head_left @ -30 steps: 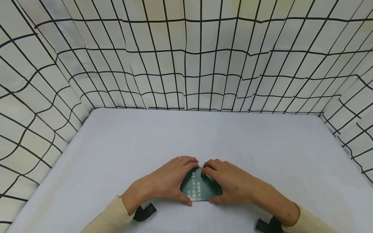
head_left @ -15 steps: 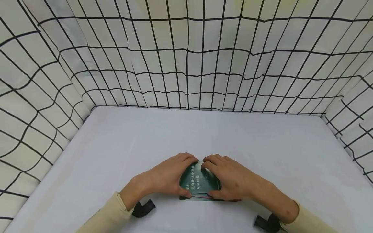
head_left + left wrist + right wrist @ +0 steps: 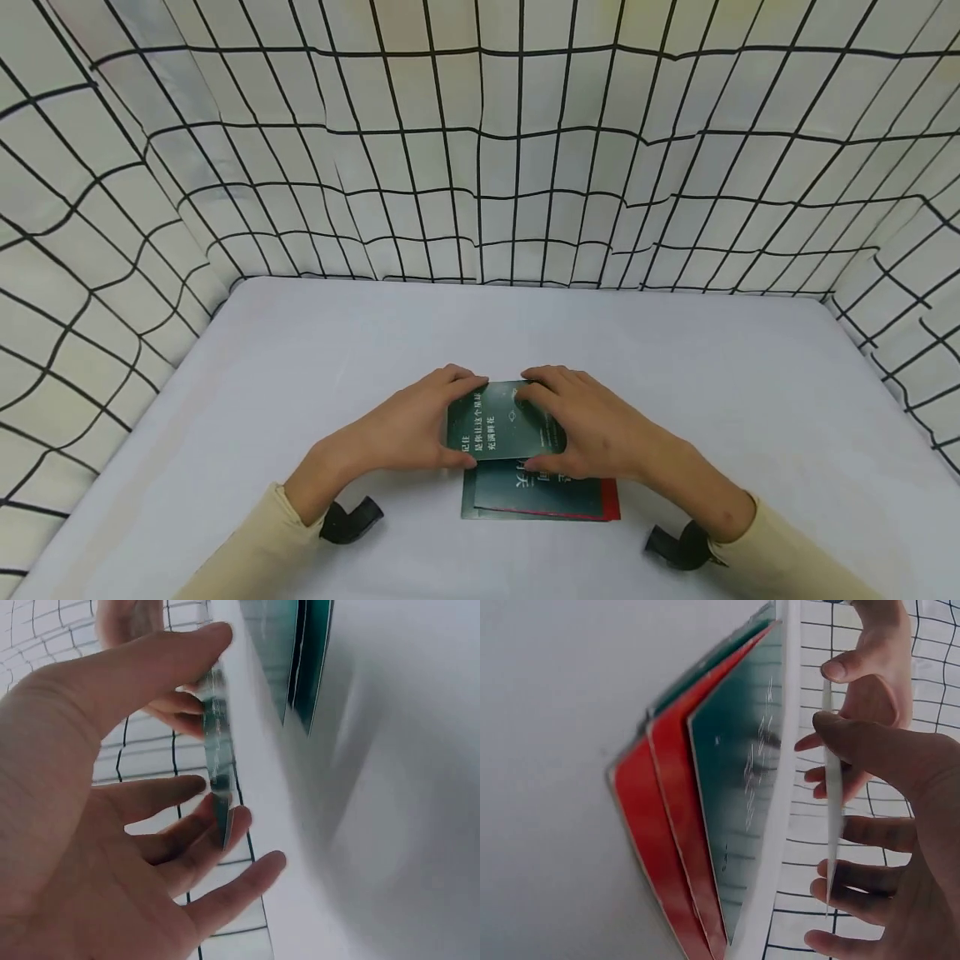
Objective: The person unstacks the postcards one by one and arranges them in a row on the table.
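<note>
Held up between both hands is a dark green card [image 3: 489, 437] with white writing; the right wrist view catches this card [image 3: 834, 806] nearly edge-on. My left hand [image 3: 405, 427] grips its left end, thumb on the near edge and fingers at the far one. At the right end, my right hand [image 3: 596, 429] holds it likewise, its index finger bent over the face. Below and nearer to me lie several overlapping cards: a green card [image 3: 540, 497] with white writing on top, red cards [image 3: 641, 817] showing from under it. The raised card and right hand cover part of them.
A white tabletop [image 3: 360, 350] spreads around the hands. White walls with a black grid net [image 3: 517, 167] stand along the back and sides. Black curved pieces, one at the left wrist [image 3: 352, 521] and one at the right [image 3: 678, 547], hang beside the cream sleeves.
Both hands have lifted the green card and carried it away from me and slightly left. The green and red cards that it covered now show beneath.
</note>
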Demonstrator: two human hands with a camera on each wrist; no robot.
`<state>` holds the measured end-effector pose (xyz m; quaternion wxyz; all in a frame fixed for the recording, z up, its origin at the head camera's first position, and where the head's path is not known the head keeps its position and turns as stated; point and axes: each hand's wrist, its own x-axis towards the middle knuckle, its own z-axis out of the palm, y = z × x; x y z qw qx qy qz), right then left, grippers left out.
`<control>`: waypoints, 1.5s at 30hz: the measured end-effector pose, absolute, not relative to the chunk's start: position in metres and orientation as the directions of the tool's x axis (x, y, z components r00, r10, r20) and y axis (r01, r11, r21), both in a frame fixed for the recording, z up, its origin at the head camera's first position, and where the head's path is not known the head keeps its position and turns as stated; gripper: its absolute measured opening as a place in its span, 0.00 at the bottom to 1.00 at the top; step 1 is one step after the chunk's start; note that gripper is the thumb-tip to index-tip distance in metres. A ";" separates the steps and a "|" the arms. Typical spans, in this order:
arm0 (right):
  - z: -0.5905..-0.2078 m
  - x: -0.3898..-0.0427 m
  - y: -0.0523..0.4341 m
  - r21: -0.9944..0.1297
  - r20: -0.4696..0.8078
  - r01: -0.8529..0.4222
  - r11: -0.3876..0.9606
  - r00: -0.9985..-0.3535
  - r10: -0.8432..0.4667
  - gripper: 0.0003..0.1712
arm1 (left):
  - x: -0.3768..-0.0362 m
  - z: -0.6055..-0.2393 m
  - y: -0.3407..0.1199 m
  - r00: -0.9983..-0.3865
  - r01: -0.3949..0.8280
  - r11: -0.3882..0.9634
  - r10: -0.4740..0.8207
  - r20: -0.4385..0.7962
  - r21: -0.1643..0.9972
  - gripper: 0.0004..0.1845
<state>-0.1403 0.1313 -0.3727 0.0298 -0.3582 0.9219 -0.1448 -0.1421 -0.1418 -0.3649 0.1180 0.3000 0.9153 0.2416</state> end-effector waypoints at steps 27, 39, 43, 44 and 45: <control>-0.375 -0.166 0.128 -0.319 0.180 -0.576 0.753 -0.817 -0.548 0.46 | -0.164 -0.359 -0.160 -0.831 0.497 0.672 0.551 0.078 0.549 0.47; -0.372 -0.178 0.123 -0.384 0.227 -0.560 0.734 -0.828 -0.513 0.44 | -0.172 -0.360 -0.164 -0.884 0.426 0.708 0.457 0.095 0.563 0.49; -0.371 -0.180 0.120 -0.399 0.227 -0.555 0.730 -0.831 -0.508 0.44 | -0.172 -0.360 -0.166 -0.895 0.407 0.703 0.434 0.101 0.583 0.49; -0.371 -0.181 0.120 -0.403 0.226 -0.554 0.729 -0.832 -0.507 0.45 | -0.172 -0.360 -0.167 -0.898 0.403 0.702 0.429 0.104 0.587 0.49; -0.370 -0.181 0.119 -0.409 0.223 -0.551 0.728 -0.833 -0.506 0.45 | -0.172 -0.360 -0.168 -0.902 0.395 0.705 0.420 0.103 0.589 0.49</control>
